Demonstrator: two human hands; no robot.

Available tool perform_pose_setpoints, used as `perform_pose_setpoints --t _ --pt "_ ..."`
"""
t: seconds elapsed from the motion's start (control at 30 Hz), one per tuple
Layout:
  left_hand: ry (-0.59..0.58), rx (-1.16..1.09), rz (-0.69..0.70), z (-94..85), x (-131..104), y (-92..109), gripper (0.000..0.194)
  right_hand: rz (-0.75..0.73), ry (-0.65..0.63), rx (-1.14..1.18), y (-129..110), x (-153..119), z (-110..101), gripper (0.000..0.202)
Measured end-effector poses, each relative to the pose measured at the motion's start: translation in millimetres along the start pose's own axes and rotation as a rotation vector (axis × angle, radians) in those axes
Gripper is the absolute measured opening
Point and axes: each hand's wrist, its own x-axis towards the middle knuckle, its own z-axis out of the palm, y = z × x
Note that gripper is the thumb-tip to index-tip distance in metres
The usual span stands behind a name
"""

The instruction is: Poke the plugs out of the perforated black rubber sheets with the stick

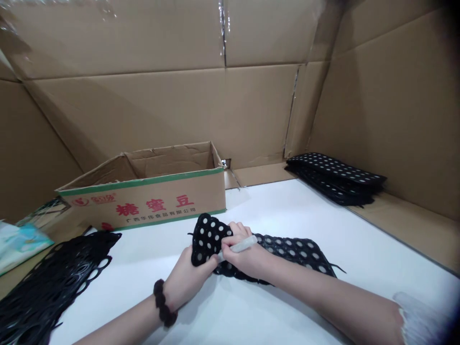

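Note:
A black sheet with rows of white dots (294,249) lies across the white table, its left end lifted and bent up. My left hand (189,275) grips that raised end, thumb on the dotted face and fingers behind it. Pinched in my right hand (244,251) is a whitish, pen-like tool (244,244), its tip down against the sheet beside my left thumb. The exact kind of tool does not show. A short black strand sticks out at the sheet's right end.
An open cardboard box (143,201) with green edging stands behind my hands. Black ring-patterned netting (61,278) is heaped at left, near a blue-white packet (23,244). Several dotted black sheets (334,175) are stacked at back right. Cardboard walls (161,110) enclose the table (154,258).

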Motion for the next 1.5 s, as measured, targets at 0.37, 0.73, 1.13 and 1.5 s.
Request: perform_pose_setpoints --t 0.37,0.73,1.13,1.5 --pt "-0.266 -0.061 -0.128 1.5 1 3 0.036 0.049 -0.134 0.153 13 11 -34 0.022" --pt "-0.164 -0.136 -0.026 -21.6 19 7 0.042 0.006 -0.284 0.273 18 4 -48 0.017" --pt "-0.303 0.347 0.099 -32.2 17 5 0.024 0.104 -0.334 0.433 25 8 -30 0.021" --pt "-0.148 0.510 0.156 -12.9 7 -4 0.020 0.095 -0.293 0.362 15 2 -33 0.029"
